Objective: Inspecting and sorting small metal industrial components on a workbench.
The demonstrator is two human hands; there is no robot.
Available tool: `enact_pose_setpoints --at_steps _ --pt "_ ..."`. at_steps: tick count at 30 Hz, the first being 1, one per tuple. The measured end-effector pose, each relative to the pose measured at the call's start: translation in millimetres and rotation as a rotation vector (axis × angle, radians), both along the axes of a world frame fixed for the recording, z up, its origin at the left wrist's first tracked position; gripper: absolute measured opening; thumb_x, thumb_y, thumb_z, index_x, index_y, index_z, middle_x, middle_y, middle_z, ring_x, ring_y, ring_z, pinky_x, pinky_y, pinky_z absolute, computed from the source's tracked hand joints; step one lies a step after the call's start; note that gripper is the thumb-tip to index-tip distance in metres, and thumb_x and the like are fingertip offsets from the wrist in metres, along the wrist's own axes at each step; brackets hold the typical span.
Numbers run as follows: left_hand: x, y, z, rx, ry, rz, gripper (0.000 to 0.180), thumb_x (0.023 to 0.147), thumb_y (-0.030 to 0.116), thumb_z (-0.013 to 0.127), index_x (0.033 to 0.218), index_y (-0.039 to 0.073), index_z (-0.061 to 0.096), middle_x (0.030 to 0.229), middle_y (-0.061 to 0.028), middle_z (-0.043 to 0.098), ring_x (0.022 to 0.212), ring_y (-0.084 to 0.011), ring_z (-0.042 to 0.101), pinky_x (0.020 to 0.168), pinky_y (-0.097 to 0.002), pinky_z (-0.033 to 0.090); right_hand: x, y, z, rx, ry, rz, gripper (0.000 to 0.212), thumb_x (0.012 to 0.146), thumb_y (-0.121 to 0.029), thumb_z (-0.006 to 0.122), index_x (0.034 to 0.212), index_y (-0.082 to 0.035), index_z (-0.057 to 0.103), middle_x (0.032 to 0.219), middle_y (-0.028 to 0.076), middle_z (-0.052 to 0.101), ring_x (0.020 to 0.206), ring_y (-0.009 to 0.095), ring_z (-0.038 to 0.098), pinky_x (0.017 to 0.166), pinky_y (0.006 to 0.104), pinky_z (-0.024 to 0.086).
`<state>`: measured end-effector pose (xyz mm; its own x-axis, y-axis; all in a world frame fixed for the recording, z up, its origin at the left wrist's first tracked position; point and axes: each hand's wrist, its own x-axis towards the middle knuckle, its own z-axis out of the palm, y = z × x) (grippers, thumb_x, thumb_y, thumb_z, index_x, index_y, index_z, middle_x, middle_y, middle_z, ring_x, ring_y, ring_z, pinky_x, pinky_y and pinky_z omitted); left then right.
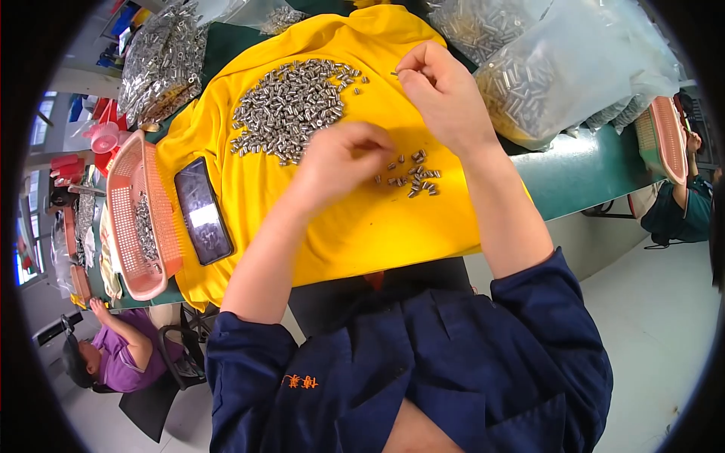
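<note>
Head view showed the right hand (444, 94) pinching a small metal piece (394, 73), probably best held lightly, and the left hand (340, 160), grip too blurred to tell.

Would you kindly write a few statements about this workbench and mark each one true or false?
1. The smartphone lies on the yellow cloth. True.
2. The basket beside the smartphone is blue. False: it is pink.
3. The larger pile of metal cylinders lies left of the smaller group. True.
4. The left hand touches the smartphone. False: it is between the two groups of cylinders.
</note>
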<state>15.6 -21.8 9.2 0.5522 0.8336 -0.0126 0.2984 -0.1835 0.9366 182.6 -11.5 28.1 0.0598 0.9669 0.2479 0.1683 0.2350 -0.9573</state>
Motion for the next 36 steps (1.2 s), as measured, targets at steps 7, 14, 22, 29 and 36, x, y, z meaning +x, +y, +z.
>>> enact_pose_setpoints --at_steps 7,14,22,29,36 --pt "7 34 19 0.483 0.245 0.008 0.018 0.071 0.003 0.054 0.088 0.005 0.059 0.089 -0.0081 0.059 0.081 -0.0217 0.057 0.071 -0.0297 0.045 0 -3 6 -0.02 0.108 0.006 0.009 0.075 -0.01 0.05 0.077 -0.001 0.049 0.064 0.001 0.05 0.055 0.006 0.043 0.05 0.0215 0.036" --pt "-1 91 -13 0.816 0.555 -0.147 0.014 0.069 0.009 0.056 0.083 0.005 0.059 0.076 -0.0102 0.057 0.072 -0.0285 0.053 0.065 -0.0353 0.043 -3 -1 3 0.0 -0.017 0.048 0.004 0.08 -0.004 0.048 0.084 -0.002 0.048 0.071 -0.004 0.046 0.061 0.001 0.039 0.053 0.0153 0.034" --pt "2 46 26 0.034 0.165 0.121 0.012 0.075 0.007 0.056 0.085 0.001 0.058 0.075 -0.0041 0.06 0.068 -0.0122 0.057 0.062 -0.0227 0.045 -4 -5 4 -0.03 0.039 0.079 0.005 0.077 -0.007 0.049 0.079 -0.003 0.048 0.066 -0.001 0.047 0.058 0.005 0.04 0.051 0.0189 0.034" --pt "-15 21 1 -0.322 -0.463 0.187 0.014 0.072 -0.001 0.061 0.086 -0.001 0.058 0.078 -0.0048 0.06 0.071 -0.0101 0.056 0.067 -0.0202 0.045 -9 -10 7 -0.147 -0.07 0.283 0.002 0.076 -0.005 0.048 0.075 -0.005 0.046 0.063 -0.006 0.039 0.055 0.002 0.032 0.047 0.0176 0.027" --pt "-15 21 -1 -0.304 -0.466 0.165 0.014 0.073 -0.001 0.061 0.087 0.0 0.059 0.078 -0.0041 0.06 0.071 -0.0087 0.056 0.067 -0.019 0.045 -14 -10 2 -0.125 -0.085 0.318 0.001 0.075 -0.005 0.047 0.074 -0.005 0.046 0.062 -0.005 0.039 0.054 0.002 0.032 0.046 0.0178 0.026"
